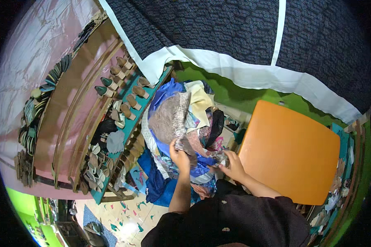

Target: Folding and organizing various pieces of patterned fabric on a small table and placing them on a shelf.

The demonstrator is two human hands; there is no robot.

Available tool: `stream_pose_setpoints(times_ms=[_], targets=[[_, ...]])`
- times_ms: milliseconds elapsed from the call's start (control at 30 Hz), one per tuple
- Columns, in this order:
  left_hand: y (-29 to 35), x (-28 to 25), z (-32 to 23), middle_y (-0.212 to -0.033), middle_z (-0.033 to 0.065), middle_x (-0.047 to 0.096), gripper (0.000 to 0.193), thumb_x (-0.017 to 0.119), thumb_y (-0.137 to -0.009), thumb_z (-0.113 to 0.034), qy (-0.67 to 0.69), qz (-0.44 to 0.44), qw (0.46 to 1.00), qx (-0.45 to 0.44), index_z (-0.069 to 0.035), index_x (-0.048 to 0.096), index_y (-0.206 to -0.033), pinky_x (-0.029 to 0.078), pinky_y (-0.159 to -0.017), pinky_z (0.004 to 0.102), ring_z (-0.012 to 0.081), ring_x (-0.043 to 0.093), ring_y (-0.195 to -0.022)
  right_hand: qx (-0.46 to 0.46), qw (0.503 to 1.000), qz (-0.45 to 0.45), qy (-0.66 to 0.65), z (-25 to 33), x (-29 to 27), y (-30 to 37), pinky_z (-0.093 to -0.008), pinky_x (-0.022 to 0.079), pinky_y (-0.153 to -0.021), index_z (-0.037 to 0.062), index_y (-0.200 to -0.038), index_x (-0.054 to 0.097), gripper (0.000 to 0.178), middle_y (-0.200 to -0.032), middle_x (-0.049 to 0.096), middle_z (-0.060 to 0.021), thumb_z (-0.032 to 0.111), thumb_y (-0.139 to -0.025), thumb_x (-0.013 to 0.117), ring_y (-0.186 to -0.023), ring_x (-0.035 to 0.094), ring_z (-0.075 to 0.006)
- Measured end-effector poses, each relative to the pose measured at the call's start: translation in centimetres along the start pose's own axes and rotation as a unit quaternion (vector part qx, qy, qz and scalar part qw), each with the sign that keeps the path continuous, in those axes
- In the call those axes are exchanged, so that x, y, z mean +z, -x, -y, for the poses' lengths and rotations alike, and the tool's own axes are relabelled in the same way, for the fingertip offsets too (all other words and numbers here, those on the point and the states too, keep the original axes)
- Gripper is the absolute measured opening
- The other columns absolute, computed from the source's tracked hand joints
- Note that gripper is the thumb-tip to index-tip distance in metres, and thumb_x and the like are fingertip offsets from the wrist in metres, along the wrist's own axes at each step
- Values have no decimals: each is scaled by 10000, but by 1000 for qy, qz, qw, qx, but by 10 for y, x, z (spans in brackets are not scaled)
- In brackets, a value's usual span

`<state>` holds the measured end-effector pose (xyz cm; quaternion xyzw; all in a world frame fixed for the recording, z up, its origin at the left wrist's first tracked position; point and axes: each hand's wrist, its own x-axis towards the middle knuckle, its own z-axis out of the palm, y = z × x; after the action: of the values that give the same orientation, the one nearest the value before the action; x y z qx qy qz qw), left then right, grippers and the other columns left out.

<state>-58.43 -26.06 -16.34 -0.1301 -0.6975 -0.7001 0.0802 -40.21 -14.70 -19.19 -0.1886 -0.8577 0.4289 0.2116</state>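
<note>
Fabric (167, 119) in hand over a cloth heap (196, 138)

The left hand (180, 158) pinches the shiny taupe fabric's near edge, thumb and fingers closed; the fabric spreads across the heap, beside a cream piece (200, 103). The right hand (233, 166) has its fingers closed on a crumpled greyish bit (221, 158); whether that is the same fabric, I cannot tell. Shoes (132, 101) line a rack to the left.

Patterned dark cloth (218, 29): cut off by upper edge. Dark shirt (231, 220): cut off below. Small piece (221, 159) at right hand (235, 168): we cannot identify it, too small.
</note>
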Motion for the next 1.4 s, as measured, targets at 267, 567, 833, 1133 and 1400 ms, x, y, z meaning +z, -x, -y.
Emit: stream_pose_setpoints(times_ms=[267,567,833,1133,1400], targets=[[129,-16,-57,-1034,111,542,326,406,-760,95,81,151,980,-102,58,493,-1072,388,-850,257,162,521,-952,-58,997,28,-47,32,-5,58,-413,310,-893,51,-1173,423,555,-1117,472,-161,191,-674,621,-1052,441,-313],[178,-36,-79,-999,74,521,406,567,-718,68,141,174,969,-106,27,439,-1101,405,-814,244,140,510,-920,-1,992,-80,102,9,-46,148,-395,356,-843,74,-938,595,234,-878,588,-123,116,-715,540,-850,550,-253],[192,-29,-95,-1100,112,471,549,634,-661,37,197,312,917,-148,19,393,-1155,364,-899,280,187,476,-1028,232,858,-126,-441,52,-109,178,-241,452,-662,-26,-1013,535,219,-859,603,-55,101,-849,466,-721,561,-106],[230,-44,-129,-1071,131,460,789,781,-541,-330,54,572,817,36,-37,396,-1164,374,-868,343,238,461,-1019,194,705,-183,-657,86,-138,191,-258,478,-674,44,-980,528,193,-848,611,-55,186,-893,430,-711,586,-125],[268,-22,-139,-947,187,582,370,671,-710,-192,16,684,729,25,31,558,-982,422,-805,332,245,556,-905,-76,621,-26,-779,63,-161,208,-261,389,-842,40,-1095,466,343,-1080,535,-84,314,-917,359,-965,504,-171]])
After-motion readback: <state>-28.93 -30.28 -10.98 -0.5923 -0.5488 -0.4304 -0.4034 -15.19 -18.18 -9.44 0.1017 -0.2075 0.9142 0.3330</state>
